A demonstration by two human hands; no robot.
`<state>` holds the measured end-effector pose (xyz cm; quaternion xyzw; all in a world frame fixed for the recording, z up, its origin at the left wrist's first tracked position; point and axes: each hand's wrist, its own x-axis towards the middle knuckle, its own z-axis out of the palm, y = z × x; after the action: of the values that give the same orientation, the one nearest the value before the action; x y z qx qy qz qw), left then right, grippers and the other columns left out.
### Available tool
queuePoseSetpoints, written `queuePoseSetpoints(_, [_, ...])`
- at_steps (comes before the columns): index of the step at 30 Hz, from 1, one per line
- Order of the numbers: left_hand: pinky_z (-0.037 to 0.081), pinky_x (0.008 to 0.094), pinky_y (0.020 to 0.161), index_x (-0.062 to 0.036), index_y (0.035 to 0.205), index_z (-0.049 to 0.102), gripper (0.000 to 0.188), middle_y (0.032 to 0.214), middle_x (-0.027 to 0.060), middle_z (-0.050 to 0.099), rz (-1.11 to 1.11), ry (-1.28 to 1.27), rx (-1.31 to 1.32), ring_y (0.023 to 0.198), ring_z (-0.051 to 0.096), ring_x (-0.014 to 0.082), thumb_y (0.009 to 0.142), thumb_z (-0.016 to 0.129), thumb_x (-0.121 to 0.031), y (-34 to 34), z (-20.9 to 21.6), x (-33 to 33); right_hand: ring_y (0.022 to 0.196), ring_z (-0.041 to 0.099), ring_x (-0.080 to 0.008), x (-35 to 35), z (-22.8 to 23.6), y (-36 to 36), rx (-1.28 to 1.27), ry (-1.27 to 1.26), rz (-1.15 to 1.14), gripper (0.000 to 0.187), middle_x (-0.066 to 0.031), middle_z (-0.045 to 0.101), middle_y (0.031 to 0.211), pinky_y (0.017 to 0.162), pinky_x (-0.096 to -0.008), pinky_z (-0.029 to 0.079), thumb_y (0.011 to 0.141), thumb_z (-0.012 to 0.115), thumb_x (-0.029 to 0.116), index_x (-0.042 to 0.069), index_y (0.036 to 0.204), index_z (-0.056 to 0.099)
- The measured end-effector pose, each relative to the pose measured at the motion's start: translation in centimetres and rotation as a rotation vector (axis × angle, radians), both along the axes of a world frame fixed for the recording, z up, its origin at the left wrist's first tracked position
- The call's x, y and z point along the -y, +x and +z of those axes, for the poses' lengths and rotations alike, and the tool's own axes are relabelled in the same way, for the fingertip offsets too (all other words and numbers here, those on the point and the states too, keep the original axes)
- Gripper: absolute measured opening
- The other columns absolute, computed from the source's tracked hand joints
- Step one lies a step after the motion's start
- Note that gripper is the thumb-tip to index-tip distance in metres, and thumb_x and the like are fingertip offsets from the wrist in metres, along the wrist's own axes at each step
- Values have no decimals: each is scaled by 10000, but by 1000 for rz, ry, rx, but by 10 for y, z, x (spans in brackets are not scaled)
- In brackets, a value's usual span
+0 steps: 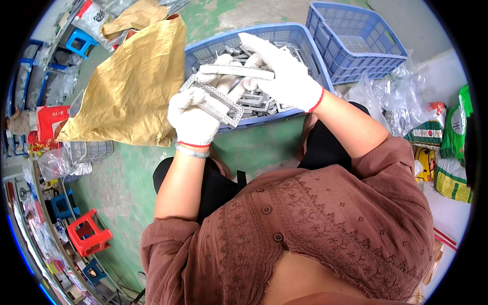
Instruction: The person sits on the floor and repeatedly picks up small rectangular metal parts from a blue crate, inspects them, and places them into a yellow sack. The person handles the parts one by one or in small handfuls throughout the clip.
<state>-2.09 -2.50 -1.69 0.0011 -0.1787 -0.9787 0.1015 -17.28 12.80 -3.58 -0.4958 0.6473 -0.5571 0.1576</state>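
Observation:
Both hands wear white knitted gloves with red cuffs. My left hand [195, 119] is closed on a grey rectangular frame-like part [235, 115], which is tilted over the near side of a blue plastic crate [319, 58]. My right hand [292, 79] grips a flat, narrow light-grey strip [236, 70], held roughly level just above and beyond the frame part. The fingers of both gloves come close together behind these pieces, so their exact grip is partly hidden. Many similar grey frame-like parts [254, 108] lie heaped in the crate beneath my hands.
A large yellow woven sack [132, 86] lies against the crate's left side. Another blue crate [356, 44] stands at the far right, near clear plastic bags [401, 96]. A red stool [89, 233] and loaded shelves stand left; colourful sacks [452, 180] line the right.

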Motion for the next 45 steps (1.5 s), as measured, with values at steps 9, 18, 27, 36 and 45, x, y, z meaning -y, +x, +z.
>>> queuePoseSetpoints(9, [124,653,1203,157,1182,491,571,1482,309,371,34,-21,13,1463,216,453,703,568,-144,1,3,-2,906,663,-218,2,4,-2,20,24,0,657,-131,684,981,857,-341,523,831,657,90,2,1441,429])
queuePoseSetpoints(18, [148,604,1217,158,1422,349,793,1510,279,351,-24,-44,-35,1469,214,426,696,526,-107,2,-1,2,901,652,-189,0,6,-2,27,22,15,592,-108,672,961,850,-318,517,849,671,89,-3,1399,471])
queuePoseSetpoints(27, [193,627,1194,113,1418,396,767,1485,263,407,8,19,-44,1427,305,430,695,533,-105,4,0,2,930,662,-306,3,6,13,-693,47,-207,554,-131,661,1058,807,-365,545,864,632,134,104,1401,502])
queuePoseSetpoints(36, [468,458,947,-51,879,553,153,794,16,568,88,-145,-15,846,571,201,813,525,-186,10,17,-4,704,664,-282,4,32,32,-851,11,-252,468,-98,644,837,600,-364,524,866,547,136,125,1334,539])
queuePoseSetpoints(45, [495,401,806,-102,759,557,113,740,24,580,246,-38,120,783,583,192,854,544,-163,17,-11,8,588,596,-216,10,31,38,-1048,131,-289,481,-76,622,862,531,-311,474,859,551,133,99,1340,556])
